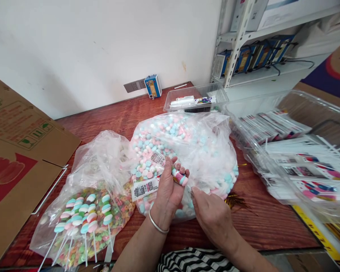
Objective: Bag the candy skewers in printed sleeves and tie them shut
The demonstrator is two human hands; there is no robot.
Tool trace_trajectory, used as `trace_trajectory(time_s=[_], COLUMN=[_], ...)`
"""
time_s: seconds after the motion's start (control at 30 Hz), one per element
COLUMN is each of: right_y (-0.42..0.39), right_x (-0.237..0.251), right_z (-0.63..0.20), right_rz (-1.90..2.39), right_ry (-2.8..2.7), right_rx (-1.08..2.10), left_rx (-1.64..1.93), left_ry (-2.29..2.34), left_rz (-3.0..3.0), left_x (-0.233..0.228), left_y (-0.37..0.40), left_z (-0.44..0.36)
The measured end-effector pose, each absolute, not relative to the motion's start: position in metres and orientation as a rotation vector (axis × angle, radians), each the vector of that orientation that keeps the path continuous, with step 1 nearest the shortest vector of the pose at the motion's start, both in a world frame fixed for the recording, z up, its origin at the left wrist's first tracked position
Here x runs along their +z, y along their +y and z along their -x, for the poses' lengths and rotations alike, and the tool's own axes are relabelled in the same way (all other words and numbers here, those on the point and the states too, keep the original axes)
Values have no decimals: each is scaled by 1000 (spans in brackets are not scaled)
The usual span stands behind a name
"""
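Observation:
My left hand [170, 190], with a metal bangle at the wrist, is closed around a small marshmallow piece in a colourful printed wrapper [180, 176]. Printed label strips [145, 189] stick out on the hand's left side. Close by on the right, my right hand [211, 211] has its fingers pinched together; what they hold, if anything, is hidden. Behind both hands lies a big clear bag of pink, blue and white marshmallows [150, 145]. To the left, several marshmallow skewers [85, 211] on white sticks rest on a clear bag of colourful ring candies [121, 204].
Clear plastic bins stand at the right, one with printed cards and white sticks [303, 147], a smaller one [197, 92] at the back. A cardboard box [25, 139] is at left. Gold twist ties [236, 201] lie on the wooden table [260, 223]. A blue device [153, 87] leans by the wall.

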State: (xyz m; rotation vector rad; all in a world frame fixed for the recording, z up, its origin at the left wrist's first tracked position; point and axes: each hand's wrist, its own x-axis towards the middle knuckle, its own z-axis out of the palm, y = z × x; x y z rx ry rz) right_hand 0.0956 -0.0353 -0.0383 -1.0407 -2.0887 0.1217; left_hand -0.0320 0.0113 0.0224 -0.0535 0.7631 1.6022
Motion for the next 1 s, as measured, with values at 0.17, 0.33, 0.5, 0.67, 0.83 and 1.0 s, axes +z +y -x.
trace_trajectory(time_s=[0.17, 0.33, 0.5, 0.67, 0.83, 1.0], right_y=[-31, -29, -29, -30, -25, -19], right_x=[-21, -12, -19, -17, -10, -11], right_z=[-96, -88, -81, -88, -85, -88], right_rz=[965, 729, 906, 1000, 1159, 1138], right_ry=[-1399, -733, -997, -1281, -1679, -1568], right_rx=[1637, 2212, 1783, 1660, 1049, 1218], left_rx=[1530, 1460, 1442, 1626, 1592, 1508], left_ry=[596, 492, 653, 614, 598, 599], left_rz=[-105, -143, -201, -250, -227, -149], left_x=[20, 18, 12, 24, 24, 15], left_y=[10, 6, 6, 21, 16, 11], left_z=[37, 29, 23, 41, 22, 18])
